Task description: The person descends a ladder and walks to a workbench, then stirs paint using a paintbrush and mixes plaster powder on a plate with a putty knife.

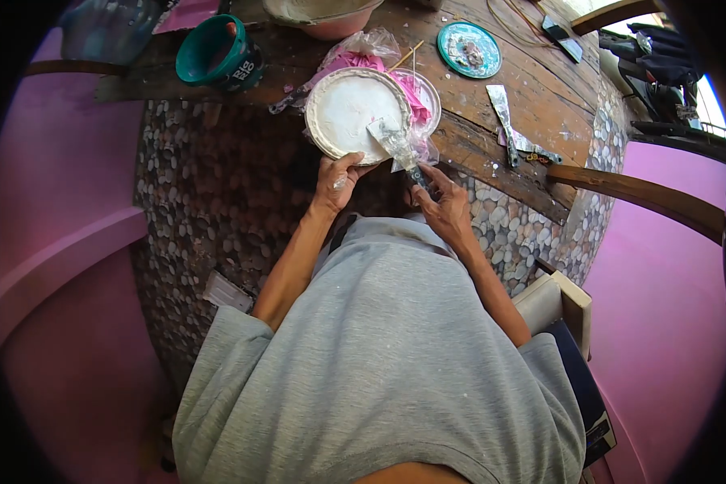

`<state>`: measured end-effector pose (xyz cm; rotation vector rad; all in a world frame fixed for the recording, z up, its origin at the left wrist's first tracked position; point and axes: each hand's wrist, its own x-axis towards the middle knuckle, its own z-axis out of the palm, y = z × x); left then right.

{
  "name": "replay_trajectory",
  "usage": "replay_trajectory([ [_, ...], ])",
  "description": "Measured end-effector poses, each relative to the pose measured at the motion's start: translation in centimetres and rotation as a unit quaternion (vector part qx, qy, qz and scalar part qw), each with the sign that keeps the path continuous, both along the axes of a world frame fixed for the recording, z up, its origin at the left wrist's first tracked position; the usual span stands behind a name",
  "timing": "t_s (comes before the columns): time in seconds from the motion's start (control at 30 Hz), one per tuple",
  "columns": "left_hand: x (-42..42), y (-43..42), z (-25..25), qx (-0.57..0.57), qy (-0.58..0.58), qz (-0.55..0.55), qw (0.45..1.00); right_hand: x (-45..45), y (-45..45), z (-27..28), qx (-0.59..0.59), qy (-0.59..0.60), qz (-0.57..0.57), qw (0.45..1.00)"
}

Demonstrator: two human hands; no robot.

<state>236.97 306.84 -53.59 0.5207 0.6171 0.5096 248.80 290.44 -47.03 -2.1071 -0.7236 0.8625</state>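
My left hand (pixel 339 182) grips the near rim of a round white lid (pixel 355 111), thumb on top, and holds it level over the table's front edge. In my right hand (pixel 445 202) is the dark handle of a putty knife (pixel 393 143). The knife's wide, smeared blade lies over the lid's right side. Behind and to the right of the lid are pink cloth or plastic (pixel 412 95) and a second pale round lid (pixel 432 109), partly covered. What lies under the held lid is hidden.
On the wooden table (pixel 532 101) stand a green bucket (pixel 210 58) at left and a pale basin (pixel 323 18) at the back. A green lid (pixel 469 50) with white paste and another smeared scraper (pixel 500 113) lie at right. Curved wooden chair parts (pixel 637 194) reach in from the right.
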Motion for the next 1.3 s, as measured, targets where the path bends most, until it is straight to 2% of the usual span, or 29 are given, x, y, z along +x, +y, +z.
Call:
replay_trajectory([
  [0.07,-0.9,0.8,0.5,0.02,0.014,-0.032,0.999,-0.7,-0.5,-1.2,0.062,-0.165,0.026,0.984],
  [0.13,-1.4,1.3,0.5,0.028,0.011,-0.041,0.999,-1.4,-0.5,-1.4,0.089,-0.166,0.018,0.982],
  [0.2,-2.0,1.6,0.7,0.034,0.01,-0.051,0.998,-2.0,-0.2,-1.4,0.053,-0.194,0.051,0.978],
  [0.27,-2.3,1.9,0.9,0.03,0.016,-0.121,0.992,-2.4,2.0,-1.0,0.052,-0.201,0.039,0.978],
  [0.5,-3.2,1.4,0.2,0.033,0.017,-0.12,0.992,-4.3,0.8,0.7,-0.027,-0.21,0.075,0.975],
  [0.6,-3.2,2.1,0.4,0.026,0.031,-0.161,0.986,-4.7,2.9,0.1,-0.008,-0.225,0.046,0.973],
  [0.83,-3.0,0.8,-0.6,0.017,0.023,-0.117,0.993,-5.1,1.2,1.3,-0.039,-0.208,0.041,0.977],
  [0.87,-2.8,0.6,-0.6,0.019,0.029,-0.13,0.991,-4.9,0.9,0.7,-0.05,-0.215,0.027,0.975],
  [0.93,-2.5,0.6,-0.3,0.015,0.033,-0.167,0.985,-4.7,1.4,-0.4,0.014,-0.214,-0.006,0.977],
  [0.97,-2.3,0.6,-0.3,0.009,0.025,-0.181,0.983,-4.3,1.6,0.4,-0.017,-0.161,-0.033,0.986],
  [1.0,-1.8,0.4,-0.2,0.009,0.022,-0.188,0.982,-4.0,1.3,0.5,-0.019,-0.164,-0.041,0.985],
  [1.07,-0.7,-0.1,0.5,0.003,0.03,-0.209,0.978,-3.1,0.5,0.6,0.068,-0.079,-0.118,0.988],
  [1.2,3.9,-2.8,0.6,-0.021,0.0,-0.264,0.964,-1.5,-3.7,0.3,0.125,-0.17,-0.189,0.959],
  [1.3,7.6,-6.0,-0.8,-0.078,-0.008,-0.263,0.962,0.1,-6.7,0.4,0.091,-0.162,-0.269,0.945],
])
